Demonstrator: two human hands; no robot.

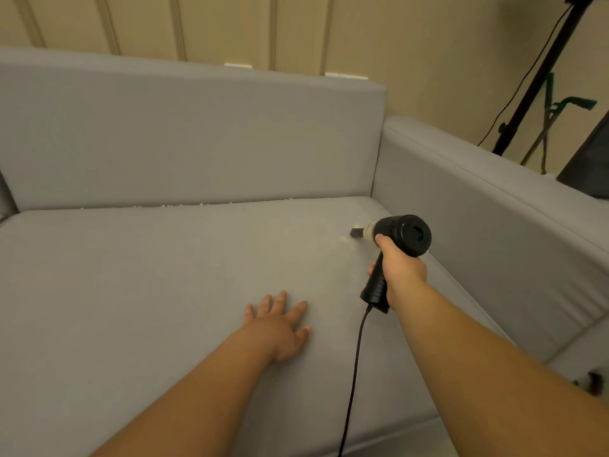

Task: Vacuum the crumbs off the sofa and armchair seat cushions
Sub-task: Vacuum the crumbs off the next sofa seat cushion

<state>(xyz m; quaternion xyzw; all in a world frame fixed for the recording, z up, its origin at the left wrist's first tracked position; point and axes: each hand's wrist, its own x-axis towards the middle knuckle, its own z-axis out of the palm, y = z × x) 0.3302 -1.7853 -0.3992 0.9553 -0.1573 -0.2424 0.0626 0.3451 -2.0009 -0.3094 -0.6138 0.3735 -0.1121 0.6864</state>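
The handheld vacuum [400,237] was positioned over the seat cushion [164,291] near its right rear corner, nozzle pointed at a pale scatter of crumbs [346,239] on the fabric. The right hand [400,272] gripped the vacuum's handle, fingers wrapped around it. A black cord [354,374] ran from the handle base across the cushion toward its front edge. The left hand [281,326] rested flat on the cushion, fingers spread wide, left of the cord. More crumbs [184,206] lined the cushion's rear seam below the backrest [197,136]. The armrest [494,209] bordered the cushion's right side.
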